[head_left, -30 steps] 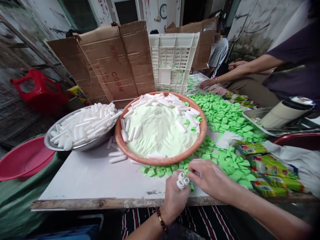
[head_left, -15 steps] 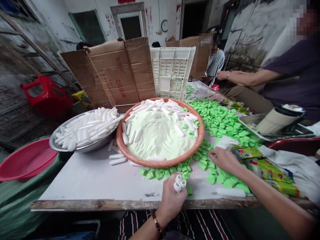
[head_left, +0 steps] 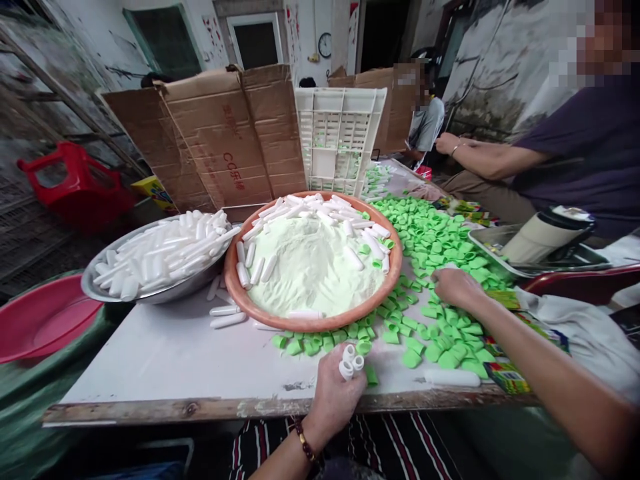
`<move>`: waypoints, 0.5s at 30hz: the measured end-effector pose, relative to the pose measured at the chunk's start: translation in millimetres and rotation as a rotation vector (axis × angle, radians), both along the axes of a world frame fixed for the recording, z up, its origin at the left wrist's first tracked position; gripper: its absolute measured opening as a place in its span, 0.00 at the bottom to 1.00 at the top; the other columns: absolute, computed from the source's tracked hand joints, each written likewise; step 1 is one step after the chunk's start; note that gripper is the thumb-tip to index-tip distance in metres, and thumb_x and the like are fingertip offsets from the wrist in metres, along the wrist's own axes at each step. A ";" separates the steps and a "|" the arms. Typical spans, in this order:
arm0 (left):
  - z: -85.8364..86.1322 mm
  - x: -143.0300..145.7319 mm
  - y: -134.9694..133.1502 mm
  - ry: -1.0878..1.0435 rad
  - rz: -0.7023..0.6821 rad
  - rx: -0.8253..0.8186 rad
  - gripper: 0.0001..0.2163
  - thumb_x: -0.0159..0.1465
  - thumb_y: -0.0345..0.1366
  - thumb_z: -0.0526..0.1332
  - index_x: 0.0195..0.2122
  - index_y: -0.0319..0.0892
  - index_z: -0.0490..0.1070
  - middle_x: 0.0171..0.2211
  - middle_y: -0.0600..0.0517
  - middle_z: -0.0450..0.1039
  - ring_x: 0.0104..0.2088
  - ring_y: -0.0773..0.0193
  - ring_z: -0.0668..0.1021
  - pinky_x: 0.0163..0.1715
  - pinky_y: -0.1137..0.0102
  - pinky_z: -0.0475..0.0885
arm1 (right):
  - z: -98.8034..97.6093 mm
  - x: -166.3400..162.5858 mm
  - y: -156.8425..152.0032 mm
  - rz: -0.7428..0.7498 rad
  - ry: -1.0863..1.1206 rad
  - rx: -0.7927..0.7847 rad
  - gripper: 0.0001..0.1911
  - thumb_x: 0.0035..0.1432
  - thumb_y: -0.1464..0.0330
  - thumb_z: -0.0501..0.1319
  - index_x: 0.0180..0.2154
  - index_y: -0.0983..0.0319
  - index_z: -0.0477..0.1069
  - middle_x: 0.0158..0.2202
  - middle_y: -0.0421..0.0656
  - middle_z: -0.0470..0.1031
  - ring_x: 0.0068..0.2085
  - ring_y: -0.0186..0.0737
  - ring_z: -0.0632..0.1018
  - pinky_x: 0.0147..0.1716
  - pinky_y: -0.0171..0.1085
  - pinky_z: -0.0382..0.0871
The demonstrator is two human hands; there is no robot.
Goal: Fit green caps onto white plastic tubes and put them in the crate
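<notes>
My left hand rests at the table's front edge, closed round three small white tubes held upright with their open ends up. My right hand reaches out to the right over the spread of green caps, knuckles up and fingers curled down into the caps; what they hold is hidden. An orange basin of pale yellow-green powder with white tubes lying on it stands just beyond both hands. One white tube lies on the table near the front edge.
A steel bowl of white tubes sits left of the basin, a red basin further left. Cardboard and a white crate stand behind. Another person sits at the right, beside a tray and printed packets.
My right hand has moved away from the left hand, right and outward into the green caps. The left hand keeps hold of the three tubes, nearly still.
</notes>
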State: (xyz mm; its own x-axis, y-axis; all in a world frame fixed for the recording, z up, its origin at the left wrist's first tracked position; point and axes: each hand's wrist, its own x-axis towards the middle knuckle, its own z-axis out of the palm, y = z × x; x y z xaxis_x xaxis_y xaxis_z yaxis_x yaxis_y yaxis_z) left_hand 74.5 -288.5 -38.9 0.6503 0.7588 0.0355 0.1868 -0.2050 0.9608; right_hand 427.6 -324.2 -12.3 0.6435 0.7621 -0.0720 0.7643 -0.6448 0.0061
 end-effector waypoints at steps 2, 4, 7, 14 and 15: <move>-0.9 -0.4 0.3 0.004 0.000 0.009 0.05 0.52 0.24 0.55 0.27 0.41 0.65 0.25 0.56 0.64 0.27 0.67 0.66 0.28 0.74 0.60 | 2.8 -0.1 -1.2 -0.006 0.008 -0.020 0.14 0.53 0.70 0.55 0.36 0.64 0.79 0.33 0.55 0.80 0.36 0.50 0.79 0.33 0.40 0.66; -2.2 -0.4 0.9 0.003 -0.012 0.012 0.05 0.52 0.25 0.55 0.27 0.42 0.65 0.25 0.56 0.64 0.27 0.66 0.66 0.29 0.74 0.60 | 4.8 -2.0 -0.2 -0.006 0.006 -0.027 0.16 0.57 0.65 0.54 0.37 0.63 0.79 0.34 0.54 0.80 0.37 0.51 0.79 0.32 0.41 0.66; -3.9 0.3 1.7 0.012 -0.019 -0.015 0.04 0.53 0.26 0.56 0.28 0.42 0.65 0.25 0.56 0.64 0.27 0.66 0.67 0.28 0.74 0.60 | 6.2 -8.7 9.2 0.030 -0.001 -0.020 0.14 0.56 0.67 0.56 0.39 0.63 0.78 0.39 0.55 0.79 0.40 0.50 0.79 0.35 0.40 0.66; -4.7 -0.8 -1.0 -0.040 -0.004 -0.049 0.06 0.50 0.24 0.56 0.26 0.42 0.64 0.23 0.58 0.62 0.26 0.68 0.65 0.27 0.74 0.60 | 27.6 -45.4 19.2 0.122 -0.016 0.112 0.10 0.55 0.73 0.57 0.33 0.68 0.77 0.37 0.62 0.77 0.40 0.53 0.78 0.35 0.44 0.65; -5.1 -0.7 -0.7 -0.041 -0.002 -0.046 0.06 0.49 0.24 0.56 0.26 0.41 0.64 0.24 0.58 0.63 0.26 0.68 0.65 0.27 0.74 0.59 | 32.9 -55.5 14.1 0.122 -0.019 0.140 0.12 0.57 0.71 0.57 0.35 0.68 0.78 0.37 0.62 0.78 0.39 0.55 0.78 0.35 0.44 0.66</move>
